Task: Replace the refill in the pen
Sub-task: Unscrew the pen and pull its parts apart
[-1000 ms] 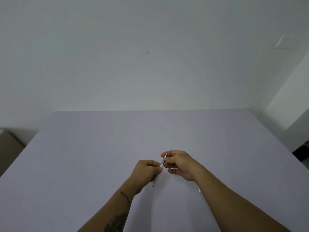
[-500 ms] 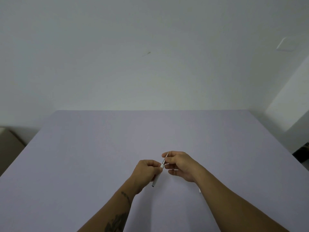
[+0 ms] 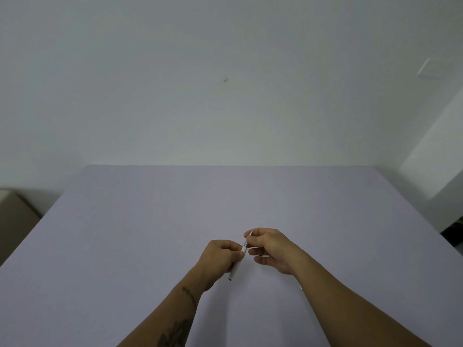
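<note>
My left hand [image 3: 219,256] grips a white pen barrel [image 3: 235,270], which slants down to a dark end near the table. My right hand [image 3: 269,247] pinches the thin front part of the pen [image 3: 246,242], a dark and silvery piece that sticks up out of the barrel's top. The two hands nearly touch above the middle of the lilac table [image 3: 150,234]. A small white object [image 3: 300,287] peeks out from under my right forearm; what it is cannot be told.
The table runs back to a plain white wall. A brown box [image 3: 15,216] stands off the table's left edge. At the right, a white wall corner [image 3: 431,156] juts out and something dark [image 3: 456,226] lies on the floor below it.
Both hands stay on the pen at the same spot. The right-hand fingers have shifted slightly along the pen's front part. The view has barely drifted.
</note>
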Demonstrator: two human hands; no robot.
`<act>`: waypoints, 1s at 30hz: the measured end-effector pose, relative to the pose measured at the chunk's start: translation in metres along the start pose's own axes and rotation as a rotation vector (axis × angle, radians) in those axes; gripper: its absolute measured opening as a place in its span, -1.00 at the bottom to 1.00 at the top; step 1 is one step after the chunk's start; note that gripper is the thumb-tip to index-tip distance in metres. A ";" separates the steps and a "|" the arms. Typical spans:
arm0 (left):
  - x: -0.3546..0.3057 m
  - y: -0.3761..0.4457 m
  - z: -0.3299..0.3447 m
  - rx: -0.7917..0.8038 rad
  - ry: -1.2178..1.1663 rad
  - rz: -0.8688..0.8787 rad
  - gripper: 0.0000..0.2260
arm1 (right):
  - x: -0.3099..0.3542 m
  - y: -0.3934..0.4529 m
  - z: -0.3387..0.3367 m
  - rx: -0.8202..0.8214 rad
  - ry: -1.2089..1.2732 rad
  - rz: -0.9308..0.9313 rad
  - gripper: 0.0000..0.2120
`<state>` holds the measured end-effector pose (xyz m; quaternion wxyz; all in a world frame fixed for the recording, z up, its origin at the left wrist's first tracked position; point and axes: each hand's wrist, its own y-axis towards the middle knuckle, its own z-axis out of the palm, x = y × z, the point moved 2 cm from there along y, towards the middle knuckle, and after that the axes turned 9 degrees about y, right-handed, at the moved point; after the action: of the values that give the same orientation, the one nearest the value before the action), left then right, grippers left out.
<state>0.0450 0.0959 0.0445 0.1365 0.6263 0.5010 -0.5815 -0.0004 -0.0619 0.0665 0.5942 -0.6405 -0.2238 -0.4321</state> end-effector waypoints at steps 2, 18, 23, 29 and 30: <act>-0.002 0.001 0.001 -0.001 -0.004 0.005 -0.91 | 0.000 0.000 0.000 -0.004 0.006 -0.005 -0.91; -0.006 0.004 0.002 0.010 0.015 0.002 -0.93 | 0.003 0.002 -0.007 -0.044 0.007 -0.010 -0.89; -0.005 0.005 0.001 0.010 0.016 0.003 -0.92 | 0.005 0.003 -0.005 -0.013 0.025 0.000 -0.81; -0.005 0.009 -0.001 0.007 0.037 0.008 -0.90 | 0.002 0.009 -0.002 -0.001 -0.009 0.009 -0.89; -0.004 0.010 -0.002 0.009 0.038 0.006 -0.91 | 0.002 0.010 -0.002 -0.009 -0.015 0.004 -0.88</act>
<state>0.0542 0.0910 0.0444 0.1260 0.6393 0.4988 -0.5714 0.0077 -0.0665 0.0622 0.5902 -0.6470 -0.2251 -0.4270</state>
